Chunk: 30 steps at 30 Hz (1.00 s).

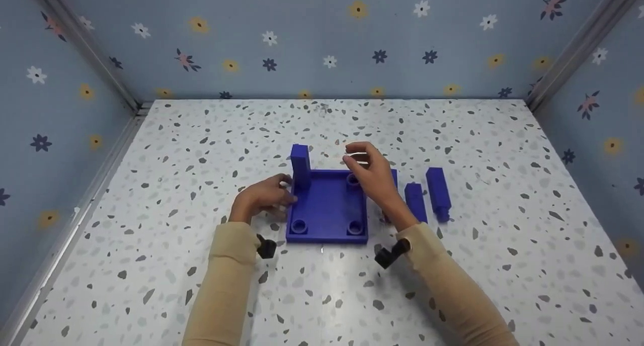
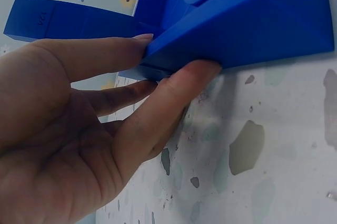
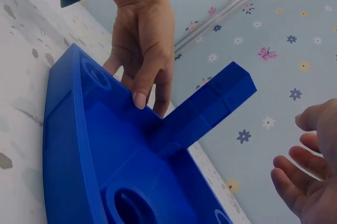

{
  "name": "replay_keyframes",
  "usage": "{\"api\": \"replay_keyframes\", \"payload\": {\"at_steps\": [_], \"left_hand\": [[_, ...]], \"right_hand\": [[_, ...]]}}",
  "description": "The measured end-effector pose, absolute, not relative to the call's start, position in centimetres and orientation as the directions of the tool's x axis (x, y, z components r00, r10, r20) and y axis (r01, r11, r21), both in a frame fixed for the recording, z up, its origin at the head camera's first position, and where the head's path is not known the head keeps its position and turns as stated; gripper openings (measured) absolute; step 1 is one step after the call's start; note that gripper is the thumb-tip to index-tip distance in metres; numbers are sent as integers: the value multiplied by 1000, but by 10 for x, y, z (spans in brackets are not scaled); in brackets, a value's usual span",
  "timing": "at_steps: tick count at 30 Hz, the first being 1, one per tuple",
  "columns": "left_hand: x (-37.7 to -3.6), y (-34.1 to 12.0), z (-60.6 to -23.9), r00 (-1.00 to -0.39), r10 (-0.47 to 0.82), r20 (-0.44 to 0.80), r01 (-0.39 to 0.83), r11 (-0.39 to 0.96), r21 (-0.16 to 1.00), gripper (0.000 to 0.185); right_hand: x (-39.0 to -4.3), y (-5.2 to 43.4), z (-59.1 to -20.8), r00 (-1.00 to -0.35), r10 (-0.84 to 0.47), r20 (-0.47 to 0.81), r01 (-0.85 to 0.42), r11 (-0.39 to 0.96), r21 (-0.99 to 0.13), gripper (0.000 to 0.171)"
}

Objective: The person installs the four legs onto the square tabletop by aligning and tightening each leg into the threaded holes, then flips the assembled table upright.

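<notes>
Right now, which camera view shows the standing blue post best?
The right wrist view: the blue post appears large there, from base to top. The head view shows it smaller, from above; the left wrist view, partly behind the left hand.

A white table [image 1: 322,285], speckled with grey, green and brownish chips [image 1: 379,304], filled much of the head view. Behind it rose the back wall [image 1: 307,14], pale blue and scattered with flowers [image 1: 358,9] — white, yellow and navy ones, plus pinkish sprigs [image 1: 187,59] with dark leaves. The left wall [image 1: 30,109] and right wall [image 1: 598,127] carried a matching print (the right-wrist view also caught a pink butterfly [image 3: 267,54]). A left rail [image 1: 91,54] and right rail [image 1: 578,44] ran up the far corners, slanting outward. Along the table's left side lay a metal strip [image 1: 57,250] — bright toward its near end.
</notes>
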<state>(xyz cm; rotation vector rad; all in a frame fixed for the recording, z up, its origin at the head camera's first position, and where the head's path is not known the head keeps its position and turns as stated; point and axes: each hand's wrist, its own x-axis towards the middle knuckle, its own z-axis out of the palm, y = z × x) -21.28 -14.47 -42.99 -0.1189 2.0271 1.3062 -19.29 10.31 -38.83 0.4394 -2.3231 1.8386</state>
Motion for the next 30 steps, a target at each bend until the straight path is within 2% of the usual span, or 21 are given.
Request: {"api": "replay_keyframes", "payload": {"at_steps": [10, 19, 24, 30], "left_hand": [[-214, -145, -430, -752, 283, -595, -437, 461, 772, 57], [-215, -145, -432, -752, 288, -593, -436, 457, 775, 55], [-214, -145, -431, -752, 289, -592, -431, 465, 774, 55], [-213, -145, -431, -754, 286, -591, -416, 488, 767, 56]], "right_hand": [[-197, 128, -388, -954, -96, 286, -300, 222, -928, 30], [-205, 158, -387, -971, -79, 224, -234, 155, -960, 32], [-214, 177, -402, -978, -92, 187, -197, 122, -973, 36], [-221, 196, -418, -990, -60, 127, -136, 165, -977, 41]]}}
